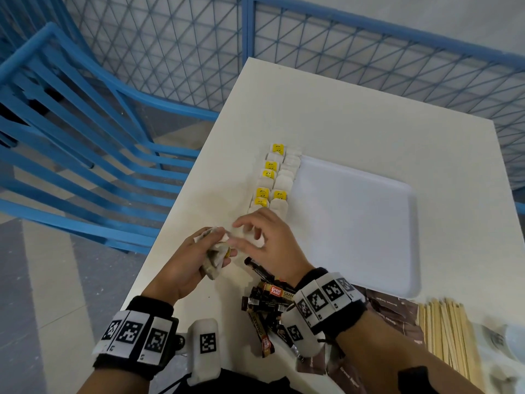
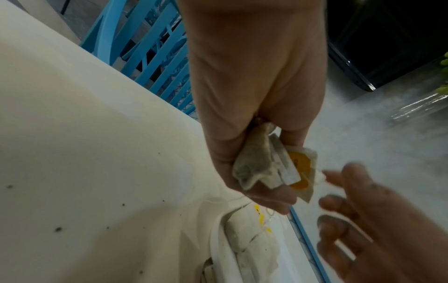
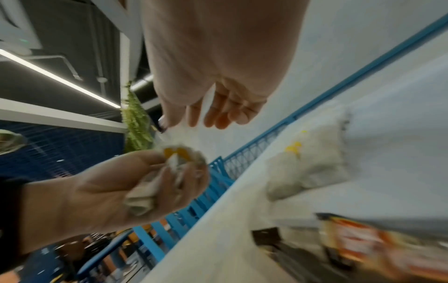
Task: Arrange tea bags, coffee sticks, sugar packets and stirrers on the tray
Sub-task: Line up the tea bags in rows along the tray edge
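My left hand (image 1: 217, 251) grips a crumpled bundle of tea bags (image 2: 264, 164) with yellow tags, held just above the table's left edge. Close to its right, my right hand (image 1: 245, 233) has its fingers curled, and thumb and forefinger pinch a white tea bag (image 1: 250, 237) next to the bundle. Two rows of tea bags (image 1: 274, 183) run along the left edge of the white tray (image 1: 355, 223); I cannot tell whether they lie on it or beside it. Dark coffee sticks (image 1: 267, 301) are piled under my right wrist. Wooden stirrers (image 1: 446, 336) lie at the near right.
Brown packets (image 1: 383, 308) lie between the coffee sticks and the stirrers. A blue chair (image 1: 85, 137) stands left of the white table (image 1: 341, 132), and a blue mesh fence (image 1: 341, 52) runs behind it. The table's left edge is right beside my left hand.
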Demonstrator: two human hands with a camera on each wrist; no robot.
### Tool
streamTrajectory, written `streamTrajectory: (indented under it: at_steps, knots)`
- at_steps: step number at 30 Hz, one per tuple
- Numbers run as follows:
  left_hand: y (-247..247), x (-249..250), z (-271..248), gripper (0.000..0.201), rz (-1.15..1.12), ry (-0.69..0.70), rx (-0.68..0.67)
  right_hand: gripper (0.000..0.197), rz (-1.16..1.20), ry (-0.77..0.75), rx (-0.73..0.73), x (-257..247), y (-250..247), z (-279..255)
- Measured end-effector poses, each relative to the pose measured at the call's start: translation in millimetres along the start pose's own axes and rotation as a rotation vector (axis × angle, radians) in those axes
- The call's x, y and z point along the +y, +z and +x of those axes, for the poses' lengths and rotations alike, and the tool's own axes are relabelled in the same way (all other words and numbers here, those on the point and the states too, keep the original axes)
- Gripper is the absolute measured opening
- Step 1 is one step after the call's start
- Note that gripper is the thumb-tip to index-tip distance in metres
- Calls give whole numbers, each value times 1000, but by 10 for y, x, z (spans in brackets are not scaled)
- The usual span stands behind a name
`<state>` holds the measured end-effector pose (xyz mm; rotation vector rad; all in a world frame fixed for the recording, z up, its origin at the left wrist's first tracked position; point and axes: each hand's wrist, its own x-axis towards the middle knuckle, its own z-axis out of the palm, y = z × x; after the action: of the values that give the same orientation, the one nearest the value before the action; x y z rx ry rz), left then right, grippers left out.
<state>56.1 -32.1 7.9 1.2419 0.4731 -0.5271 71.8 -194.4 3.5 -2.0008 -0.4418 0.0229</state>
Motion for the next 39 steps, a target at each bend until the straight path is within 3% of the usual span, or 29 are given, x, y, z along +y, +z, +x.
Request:
streamTrajectory:
  at_steps: [6, 14, 17, 20, 23, 29, 32, 36, 39]
  knots:
    - [48, -3, -4, 25, -7, -4, -46, 12, -78, -127, -53, -24, 114, -26]
    - [-32, -41, 11, 13, -41, -11, 58, 4, 179, 127, 2, -10, -48, -22]
    - [-85, -37, 14, 12, -49, 19, 75, 17, 291, 259, -15, 15, -107, -3]
    - [-133, -32, -15, 16, -20, 86, 15, 21, 228, 319, -27, 81, -161, 21]
    - [-158, -27, -68, 42, 92, 113, -126, 20, 203, 368, -65, 148, -211, 27]
    - [-59, -14, -100, 48, 392, 135, -329, 19, 277, 371, -205, 136, -240, 19]
    - [-37, -19, -90, 45, 362, 147, -300, 13, 306, 416, -156, 150, -239, -1]
    - [-27, -17, -69, 43, 305, 157, -228, 24, 361, 552, -154, 227, -174, -61]
    - [-4, -16, -66, 42, 271, 143, -189, 14, 371, 600, -174, 220, -111, -61]
